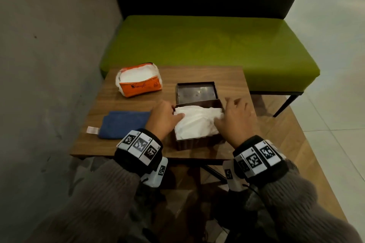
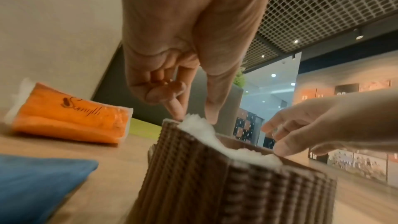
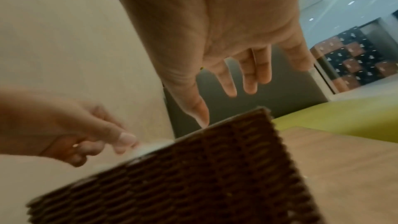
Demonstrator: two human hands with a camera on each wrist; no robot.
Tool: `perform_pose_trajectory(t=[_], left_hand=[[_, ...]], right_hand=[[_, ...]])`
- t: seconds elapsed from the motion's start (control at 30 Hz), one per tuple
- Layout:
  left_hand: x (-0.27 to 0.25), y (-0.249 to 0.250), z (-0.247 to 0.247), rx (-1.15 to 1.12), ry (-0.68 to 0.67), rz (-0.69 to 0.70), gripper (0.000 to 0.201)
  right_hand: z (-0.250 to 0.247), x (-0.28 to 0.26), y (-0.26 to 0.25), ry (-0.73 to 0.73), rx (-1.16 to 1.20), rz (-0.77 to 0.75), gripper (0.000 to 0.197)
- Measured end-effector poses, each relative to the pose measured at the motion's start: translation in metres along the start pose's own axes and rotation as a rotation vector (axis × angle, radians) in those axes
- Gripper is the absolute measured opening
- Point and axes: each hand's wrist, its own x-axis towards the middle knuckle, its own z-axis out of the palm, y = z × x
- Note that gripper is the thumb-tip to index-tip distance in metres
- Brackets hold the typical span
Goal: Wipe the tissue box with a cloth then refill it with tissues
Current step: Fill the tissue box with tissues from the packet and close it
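A brown woven tissue box (image 1: 197, 143) stands near the table's front edge, filled with white tissues (image 1: 197, 122). Its lid (image 1: 195, 92) lies open side up just behind it. My left hand (image 1: 164, 118) is at the box's far left corner. In the left wrist view the left hand (image 2: 192, 116) pinches a raised tissue corner (image 2: 193, 122) between index finger and thumb, with the other fingers curled. My right hand (image 1: 235, 118) is at the box's right side with fingers spread straight; its thumb (image 3: 200, 117) presses down at the rim of the box (image 3: 193, 176).
An opened orange tissue pack (image 1: 138, 82) lies at the table's back left. A folded blue cloth (image 1: 122, 126) lies left of the box. The wooden table (image 1: 227, 77) stands against a green bench (image 1: 207, 49), with a grey wall on the left.
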Motion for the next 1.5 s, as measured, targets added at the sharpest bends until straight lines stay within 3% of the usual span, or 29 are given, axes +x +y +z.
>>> perform_pose_trajectory(t=[0.07,0.13,0.17,0.33,0.47,0.57,0.7,0.77,0.9,1.23,1.37,1.5], left_hand=[[0.007,0.002,-0.007,0.030,0.035,0.012,0.016],[0.020,-0.004,-0.017,-0.058,0.105,-0.021,0.007],[0.029,-0.012,-0.023,-0.104,0.142,-0.039,0.016],[0.090,-0.056,-0.066,0.012,0.346,0.015,0.016],[0.137,-0.081,-0.082,0.100,0.250,0.031,0.019],[0.158,-0.090,-0.072,0.204,0.127,0.028,0.027],[0.174,-0.101,-0.057,0.398,-0.096,0.024,0.059],[0.176,-0.107,-0.054,0.520,-0.149,0.012,0.062],[0.181,-0.113,-0.048,0.571,-0.090,0.068,0.051],[0.188,-0.116,-0.058,0.590,-0.126,0.149,0.032],[0.184,-0.113,-0.051,0.675,-0.064,0.185,0.024],[0.176,-0.112,-0.047,0.714,0.081,0.228,0.020]], right_hand=[[0.003,-0.002,-0.005,0.023,0.107,-0.149,0.053],[0.004,-0.004,-0.011,-0.093,0.195,-0.308,0.046],[0.005,-0.005,-0.014,-0.170,0.186,-0.360,0.048],[0.023,-0.005,-0.022,-0.493,-0.022,-0.384,0.107],[0.038,-0.004,-0.023,-0.521,-0.131,-0.393,0.119],[0.043,-0.002,-0.021,-0.509,-0.130,-0.416,0.109],[0.043,-0.001,-0.019,-0.512,-0.134,-0.441,0.105],[0.046,-0.002,-0.020,-0.489,-0.143,-0.448,0.098],[0.046,0.002,-0.024,-0.528,-0.141,-0.333,0.074],[0.054,0.000,-0.023,-0.470,-0.168,-0.341,0.072],[0.053,0.001,-0.023,-0.463,-0.182,-0.359,0.072],[0.050,0.001,-0.024,-0.512,-0.178,-0.354,0.071]])
